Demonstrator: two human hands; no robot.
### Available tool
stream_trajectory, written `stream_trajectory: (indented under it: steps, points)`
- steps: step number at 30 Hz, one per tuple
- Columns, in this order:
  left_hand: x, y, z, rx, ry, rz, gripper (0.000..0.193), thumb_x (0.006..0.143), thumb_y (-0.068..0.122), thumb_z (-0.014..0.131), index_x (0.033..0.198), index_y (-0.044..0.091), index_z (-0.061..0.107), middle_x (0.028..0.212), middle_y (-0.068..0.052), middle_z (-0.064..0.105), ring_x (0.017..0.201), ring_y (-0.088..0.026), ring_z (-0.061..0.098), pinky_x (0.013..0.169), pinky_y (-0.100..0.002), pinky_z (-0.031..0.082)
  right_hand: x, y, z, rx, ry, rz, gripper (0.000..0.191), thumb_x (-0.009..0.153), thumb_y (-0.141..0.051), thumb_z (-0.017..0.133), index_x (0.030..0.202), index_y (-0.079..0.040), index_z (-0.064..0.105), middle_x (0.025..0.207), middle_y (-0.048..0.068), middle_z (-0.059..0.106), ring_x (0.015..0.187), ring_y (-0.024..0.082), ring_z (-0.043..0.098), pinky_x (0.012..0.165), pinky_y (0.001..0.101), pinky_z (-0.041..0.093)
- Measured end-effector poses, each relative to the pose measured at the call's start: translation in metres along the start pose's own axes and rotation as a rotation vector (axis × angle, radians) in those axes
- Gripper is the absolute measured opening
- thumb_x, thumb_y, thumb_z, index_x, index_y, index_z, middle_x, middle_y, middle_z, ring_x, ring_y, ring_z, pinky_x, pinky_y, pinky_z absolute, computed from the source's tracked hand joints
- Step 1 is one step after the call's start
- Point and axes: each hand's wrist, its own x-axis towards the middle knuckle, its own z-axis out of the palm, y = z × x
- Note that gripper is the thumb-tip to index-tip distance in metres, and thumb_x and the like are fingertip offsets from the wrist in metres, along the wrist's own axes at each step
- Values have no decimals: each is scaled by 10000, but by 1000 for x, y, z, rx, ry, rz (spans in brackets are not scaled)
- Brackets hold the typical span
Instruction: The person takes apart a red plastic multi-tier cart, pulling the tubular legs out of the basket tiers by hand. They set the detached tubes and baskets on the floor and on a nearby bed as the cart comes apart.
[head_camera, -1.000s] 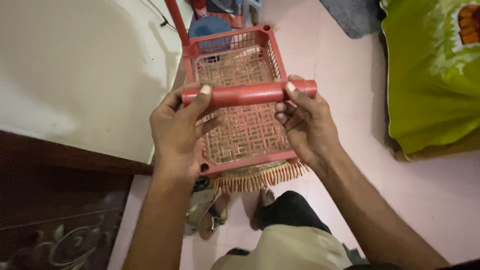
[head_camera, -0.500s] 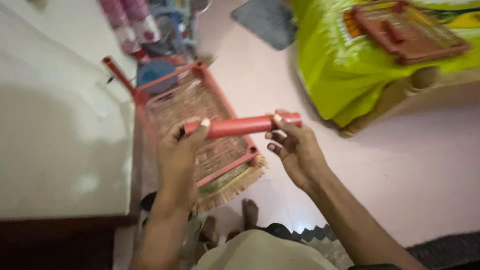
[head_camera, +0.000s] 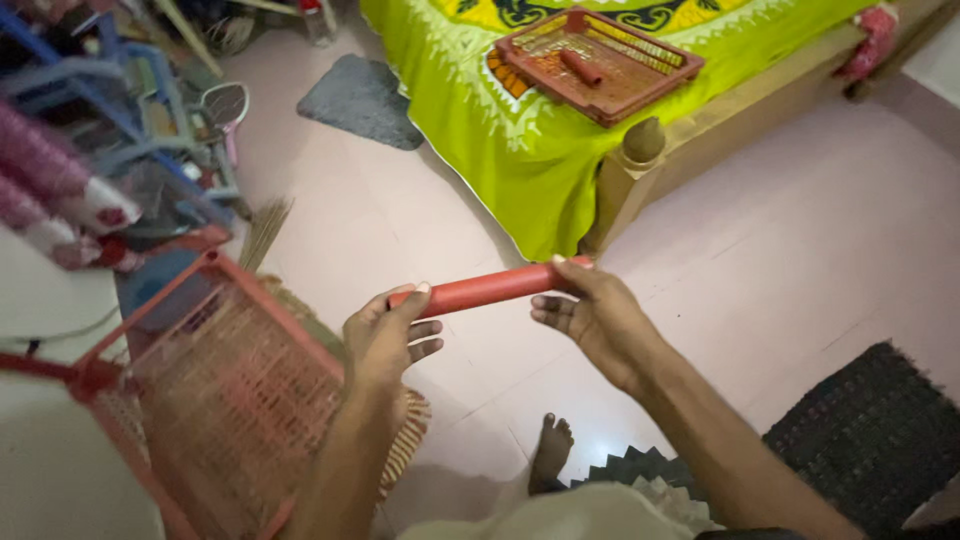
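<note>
I hold a red plastic tube (head_camera: 490, 288) level in front of me, one end in each hand. My left hand (head_camera: 388, 338) pinches its left end with thumb on top. My right hand (head_camera: 598, 318) grips the right end. Below and to the left stands a red frame rack with a woven mesh shelf (head_camera: 215, 400), apart from the tube. On the bed at the top lies a second red shelf tray (head_camera: 598, 62) with another red tube (head_camera: 580, 68) resting in it.
A bed with a bright green cover (head_camera: 520, 130) and a wooden corner post (head_camera: 640, 150) fills the upper middle. A grey mat (head_camera: 365, 100) lies on the pink floor. Blue and pink clutter (head_camera: 90, 150) crowds the left. A dark mat (head_camera: 880, 440) lies at lower right. My bare foot (head_camera: 552, 450) shows below.
My view has swung right and up, from the rack toward the bed. The tube came away from above the rack shelf, still held in both hands.
</note>
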Motion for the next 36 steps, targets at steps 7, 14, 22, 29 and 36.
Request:
stream_trajectory:
  steps: [7, 14, 22, 29, 36]
  points:
    - [45, 11, 99, 13, -103, 3, 340, 913, 245, 691, 1145, -3, 700, 911, -80, 688, 714, -161, 648, 612, -314, 525, 47, -78, -66, -9, 97, -49, 161, 992, -218, 611, 1055, -80, 557, 958, 73, 637, 856, 206, 655, 867, 374, 576]
    - [109, 24, 156, -29, -118, -38, 349, 883, 174, 704, 1169, 30, 565, 967, -99, 681, 751, -192, 659, 655, -339, 546, 103, -107, -103, -28, 275, -14, 243, 1014, -272, 533, 1064, -41, 588, 973, 85, 606, 872, 208, 633, 898, 387, 582]
    - [229, 62, 200, 18, -157, -12, 291, 907, 156, 676, 1134, 32, 542, 1017, -129, 674, 808, -203, 680, 687, -359, 559, 206, -152, -98, -169, 432, -24, 254, 1003, -261, 559, 1113, -32, 556, 1029, 86, 606, 923, 208, 634, 909, 405, 582]
    - [328, 112, 237, 129, -267, 110, 249, 950, 157, 587, 1155, 31, 524, 1075, -118, 663, 870, -224, 702, 685, -381, 590, 302, -183, -71, -249, 563, -51, 214, 999, -278, 578, 1101, -92, 553, 924, 38, 645, 804, 155, 634, 762, 344, 556]
    - [400, 144, 288, 307, -314, 123, 388, 909, 186, 659, 1259, 37, 584, 1191, -64, 666, 959, -159, 659, 692, -332, 578, 372, -198, -84, -297, 704, -163, 261, 973, -200, 598, 1161, -23, 631, 931, 53, 642, 762, 123, 623, 675, 290, 524]
